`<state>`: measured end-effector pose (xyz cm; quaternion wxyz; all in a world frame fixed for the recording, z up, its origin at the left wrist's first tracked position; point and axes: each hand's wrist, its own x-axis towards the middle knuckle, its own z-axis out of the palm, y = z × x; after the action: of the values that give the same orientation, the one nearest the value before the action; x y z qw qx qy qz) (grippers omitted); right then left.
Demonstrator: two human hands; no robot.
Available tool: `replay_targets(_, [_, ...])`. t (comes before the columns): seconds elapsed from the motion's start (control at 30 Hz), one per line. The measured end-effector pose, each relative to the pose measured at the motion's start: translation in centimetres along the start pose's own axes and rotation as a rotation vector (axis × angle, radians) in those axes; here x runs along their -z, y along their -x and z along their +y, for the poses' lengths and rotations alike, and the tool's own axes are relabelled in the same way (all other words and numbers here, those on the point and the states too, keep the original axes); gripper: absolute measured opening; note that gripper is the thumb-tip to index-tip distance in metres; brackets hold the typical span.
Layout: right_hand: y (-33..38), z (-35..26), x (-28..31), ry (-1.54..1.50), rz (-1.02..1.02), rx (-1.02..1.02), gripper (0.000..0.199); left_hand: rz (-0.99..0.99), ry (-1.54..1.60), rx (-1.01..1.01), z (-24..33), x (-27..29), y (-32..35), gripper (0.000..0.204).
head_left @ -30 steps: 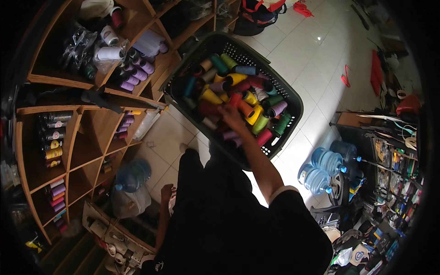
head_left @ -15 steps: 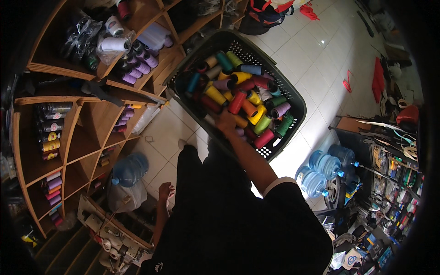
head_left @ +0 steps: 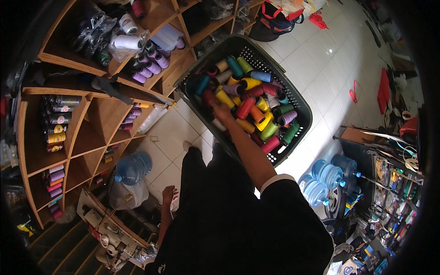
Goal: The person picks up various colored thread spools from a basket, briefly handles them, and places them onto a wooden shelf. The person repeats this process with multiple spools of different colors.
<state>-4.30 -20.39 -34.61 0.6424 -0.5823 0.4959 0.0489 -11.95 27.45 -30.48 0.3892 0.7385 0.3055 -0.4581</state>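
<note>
A dark green plastic basket (head_left: 300,98) with perforated sides holds a heap of thread spools in many colours. My right hand (head_left: 222,112) reaches in at the basket's left part. Its fingers are closed at the lower end of a dark red thread spool (head_left: 209,98), partly hidden by the hand. Close by lie a yellow spool (head_left: 224,99), a bright red spool (head_left: 246,107) and an orange spool (head_left: 256,114). My left hand (head_left: 169,195) hangs low beside my leg, holding nothing, its fingers loosely curled and apart.
Wooden shelving (head_left: 87,151) with thread spools stands at left. Below it are a blue water bottle (head_left: 133,167) and a sewing machine (head_left: 103,229). More water bottles (head_left: 326,174) sit at right, before a cluttered rack (head_left: 394,183). A bag (head_left: 277,20) lies beyond the basket.
My right hand has shifted left and farther within the basket, to the dark red spool, which has moved slightly. My left hand stays low. The whole view has shifted a little.
</note>
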Motion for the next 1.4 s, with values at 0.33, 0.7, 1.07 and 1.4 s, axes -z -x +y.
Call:
replay_targets(0.33, [10.2,-7.2,3.1,-0.166,0.145,0.603,0.036,0.077,-0.232,-0.714,12.0,-2.6,3.8,0.021])
replay_targets(0.7, [26.5,-15.8,9.8,-0.346,-0.067,0.665,0.035,-0.365,-0.377,-1.367,31.6,-14.8,23.8,0.053])
replay_targets(1.07, [30.3,-14.4,9.0,-0.286,-0.094,0.803,0.051,-1.090,0.415,-0.768,30.8,-16.1,25.0,0.053])
replay_targets(1.4, [24.0,-8.6,5.3,-0.423,-0.118,0.628,0.057,-0.633,0.081,-0.757,29.0,-16.1,19.5,0.042])
